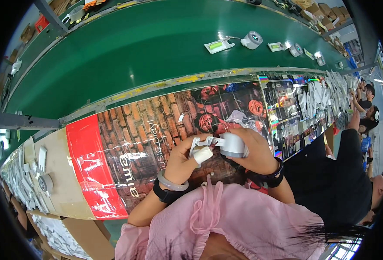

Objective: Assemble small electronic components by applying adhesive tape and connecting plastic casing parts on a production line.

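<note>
In front of my chest, my left hand (180,162) is closed around a white plastic housing (202,154) with an open, frame-like upper part. My right hand (258,154) grips a round white-and-grey cylindrical head (232,145), its fingers wrapped over the top and side. The two parts meet or nearly meet between my hands; whether they are joined is hard to make out. Both are held above a glossy printed sheet (128,138) with a brick-wall picture and a red band, which covers the bench.
Beyond the bench runs a green conveyor belt (113,60) carrying white trays with green cells (219,45) and round heads (252,40). White parts (317,97) are piled to the right, more lie left beside another round head (45,183). A co-worker in black (330,177) sits close on my right.
</note>
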{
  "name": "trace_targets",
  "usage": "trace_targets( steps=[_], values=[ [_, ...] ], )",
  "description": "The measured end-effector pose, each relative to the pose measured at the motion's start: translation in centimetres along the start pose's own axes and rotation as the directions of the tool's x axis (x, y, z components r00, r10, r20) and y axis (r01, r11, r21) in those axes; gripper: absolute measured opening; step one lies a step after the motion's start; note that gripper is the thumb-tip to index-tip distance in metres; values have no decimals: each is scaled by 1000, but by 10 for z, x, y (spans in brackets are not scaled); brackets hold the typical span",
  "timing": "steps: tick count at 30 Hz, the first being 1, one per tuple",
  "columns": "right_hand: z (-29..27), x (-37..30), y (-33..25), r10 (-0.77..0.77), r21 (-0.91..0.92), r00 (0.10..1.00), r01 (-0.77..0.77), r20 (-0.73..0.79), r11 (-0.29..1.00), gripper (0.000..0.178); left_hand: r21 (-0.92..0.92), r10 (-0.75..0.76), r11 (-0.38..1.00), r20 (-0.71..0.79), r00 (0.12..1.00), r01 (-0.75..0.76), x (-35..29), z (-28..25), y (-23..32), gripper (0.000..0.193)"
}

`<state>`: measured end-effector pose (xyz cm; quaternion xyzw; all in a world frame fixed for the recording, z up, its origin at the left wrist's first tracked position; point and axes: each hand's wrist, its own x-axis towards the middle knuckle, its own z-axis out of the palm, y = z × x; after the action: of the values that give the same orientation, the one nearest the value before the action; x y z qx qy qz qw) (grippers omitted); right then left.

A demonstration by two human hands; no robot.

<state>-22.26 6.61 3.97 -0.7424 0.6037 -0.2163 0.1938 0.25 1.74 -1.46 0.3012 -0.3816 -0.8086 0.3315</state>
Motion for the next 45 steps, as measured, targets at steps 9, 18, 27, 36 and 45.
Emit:
trace_targets(
  steps=[9,18,27,36,45],
  values=[
    [-8,7,-5,23,-13,999,-23,43,1000,70,-219,-124,967,50,991,132,-1,-9,-2,39],
    [-2,13,-8,14,46,997,-18,71,999,63,-292,-335,897,38,941,331,1,-3,3,49],
    [17,41,-23,-49,132,997,40,63,990,28,-307,-357,886,21,934,346,-3,4,4,52],
    [18,52,-23,2,302,960,-90,280,949,21,-365,-376,856,46,925,366,-6,-1,3,55],
    [15,50,-24,-29,241,967,-33,253,970,23,-263,-301,911,100,948,317,0,-11,-4,38]
  ],
)
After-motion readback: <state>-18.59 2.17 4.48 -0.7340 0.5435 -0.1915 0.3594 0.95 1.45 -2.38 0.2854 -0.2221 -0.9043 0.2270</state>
